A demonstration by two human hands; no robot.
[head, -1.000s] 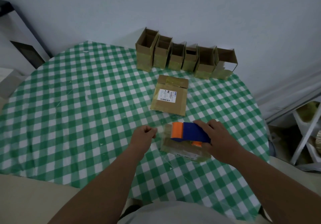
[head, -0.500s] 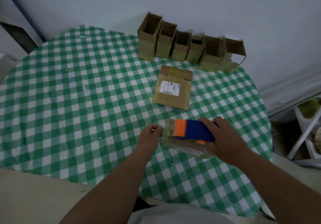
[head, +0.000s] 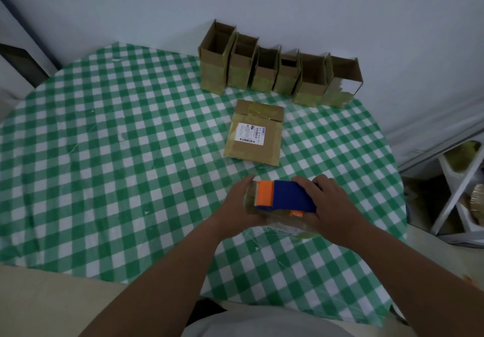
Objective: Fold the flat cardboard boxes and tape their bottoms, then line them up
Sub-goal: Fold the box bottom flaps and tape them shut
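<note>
My right hand (head: 327, 203) grips a blue and orange tape dispenser (head: 284, 198) on top of a small cardboard box (head: 285, 223) near the table's front. My left hand (head: 237, 203) holds the box's left side, fingers wrapped against it by the dispenser's orange end. A flat cardboard box (head: 255, 134) with a white label lies just beyond on the tablecloth. Several folded boxes (head: 275, 71) stand in a row at the table's far edge by the wall.
The round table (head: 104, 153) carries a green and white checked cloth. A white stand (head: 458, 187) with items is on the floor at the right. Dark furniture (head: 21, 62) sits at the far left.
My left hand moved right from a loose fist beside the box and now holds the box's left side. The right hand stays on the dispenser. The camera tilted slightly.
</note>
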